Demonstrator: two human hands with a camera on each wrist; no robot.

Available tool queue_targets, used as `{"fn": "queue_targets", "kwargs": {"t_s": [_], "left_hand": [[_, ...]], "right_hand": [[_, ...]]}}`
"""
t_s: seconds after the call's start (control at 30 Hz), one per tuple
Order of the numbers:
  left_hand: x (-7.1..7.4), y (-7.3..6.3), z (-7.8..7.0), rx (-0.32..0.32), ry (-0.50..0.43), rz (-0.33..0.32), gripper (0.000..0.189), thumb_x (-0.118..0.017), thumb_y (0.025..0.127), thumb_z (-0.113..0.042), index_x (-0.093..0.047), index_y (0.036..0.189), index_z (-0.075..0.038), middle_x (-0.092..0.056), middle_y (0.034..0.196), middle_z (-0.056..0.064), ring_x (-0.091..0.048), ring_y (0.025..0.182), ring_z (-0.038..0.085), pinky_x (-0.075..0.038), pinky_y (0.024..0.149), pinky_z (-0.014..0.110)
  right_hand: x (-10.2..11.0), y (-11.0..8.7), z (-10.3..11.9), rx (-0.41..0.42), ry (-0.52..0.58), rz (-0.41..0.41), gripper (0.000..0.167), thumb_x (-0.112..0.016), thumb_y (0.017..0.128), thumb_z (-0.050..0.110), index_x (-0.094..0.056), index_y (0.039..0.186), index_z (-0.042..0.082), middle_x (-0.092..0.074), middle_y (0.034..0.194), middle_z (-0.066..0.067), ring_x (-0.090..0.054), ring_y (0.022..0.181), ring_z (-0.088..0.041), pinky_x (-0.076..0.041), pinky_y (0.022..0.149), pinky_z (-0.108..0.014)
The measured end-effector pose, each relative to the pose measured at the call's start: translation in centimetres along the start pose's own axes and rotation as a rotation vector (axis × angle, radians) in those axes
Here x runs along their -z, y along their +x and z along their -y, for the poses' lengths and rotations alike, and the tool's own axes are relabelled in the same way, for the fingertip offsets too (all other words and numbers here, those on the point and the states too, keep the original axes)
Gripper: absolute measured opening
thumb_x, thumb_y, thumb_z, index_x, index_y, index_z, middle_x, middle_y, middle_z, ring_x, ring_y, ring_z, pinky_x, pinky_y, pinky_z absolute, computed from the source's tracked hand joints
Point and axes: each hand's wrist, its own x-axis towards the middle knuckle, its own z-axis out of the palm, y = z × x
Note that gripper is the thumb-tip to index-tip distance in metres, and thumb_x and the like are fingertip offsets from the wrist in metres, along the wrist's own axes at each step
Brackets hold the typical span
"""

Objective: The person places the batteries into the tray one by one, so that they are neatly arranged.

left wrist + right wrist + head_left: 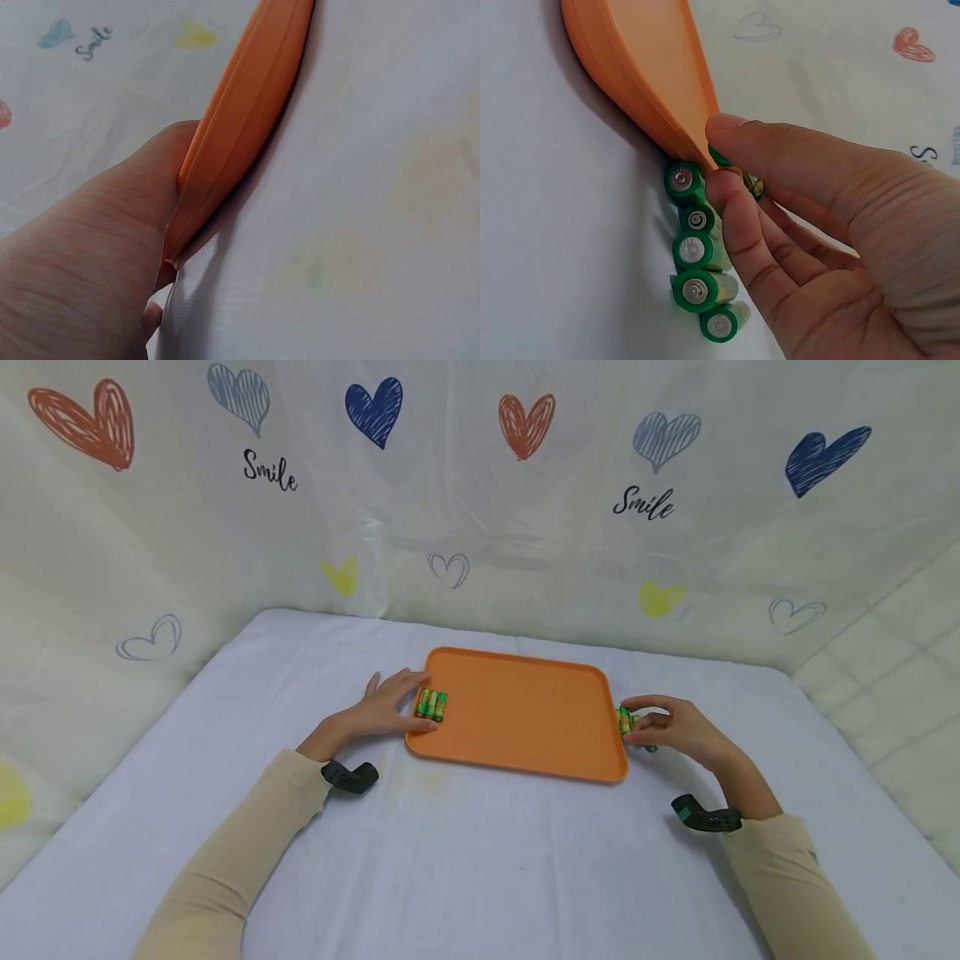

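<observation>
Batteries (pixel 694 250) lay beside the tray (pixel 517 714), three more inside, as my right grip (pixel 678 727) pinched one outside and my left grip (pixel 384 703) spread loosely at its rim; loading seemed underway, calling next for a lift inward.

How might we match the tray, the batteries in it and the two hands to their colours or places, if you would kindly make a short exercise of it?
Column one:
1. Tray
2. Batteries in the tray
3. Left hand
4. Right hand

Column two:
A. Reaching over the tray's left edge
B. Beside the tray's right end, next to the outer row of batteries
C. Plain orange
D. Mostly green, lying side by side

Right pairs: 1-C, 2-D, 3-A, 4-B.
</observation>
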Motion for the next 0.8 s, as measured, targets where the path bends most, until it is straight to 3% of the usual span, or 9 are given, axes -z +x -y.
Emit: {"fn": "queue_targets", "kwargs": {"t_s": [0.37, 0.63, 0.8], "left_hand": [[-0.1, 0.3, 0.0, 0.001, 0.01, 0.002, 0.093, -0.069, 0.083, -0.056, -0.027, 0.154, -0.015, -0.026, 0.157, 0.01, -0.014, 0.148, 0.029, 0.013, 0.113, 0.06], [0.0, 0.2, -0.1, -0.009, 0.006, -0.009, 0.094, -0.07, 0.083, -0.056, -0.028, 0.154, -0.013, -0.027, 0.157, 0.013, -0.013, 0.148, 0.033, 0.012, 0.112, 0.063], [0.0, 0.2, 0.0, -0.001, 0.012, -0.005, 0.095, -0.069, 0.082, -0.058, -0.026, 0.154, -0.014, -0.025, 0.157, 0.012, -0.01, 0.149, 0.033, 0.012, 0.113, 0.062]], "right_hand": [[-1.0, 1.2, 0.5, -0.027, -0.025, 0.01, 0.065, -0.078, 0.084, 0.018, -0.048, 0.138, -0.001, -0.067, 0.091, -0.011, -0.064, 0.082, -0.011, -0.051, 0.074, -0.021], [-1.9, 1.9, 1.1, 0.021, 0.015, 0.046, 0.062, -0.077, 0.085, 0.011, -0.048, 0.137, -0.006, -0.065, 0.09, -0.012, -0.062, 0.081, -0.011, -0.053, 0.074, -0.02], [-2.3, 2.2, 1.7, 0.038, -0.01, 0.062, 0.061, -0.076, 0.085, 0.01, -0.048, 0.135, -0.008, -0.062, 0.099, -0.017, -0.061, 0.081, -0.012, -0.053, 0.074, -0.02]]}}
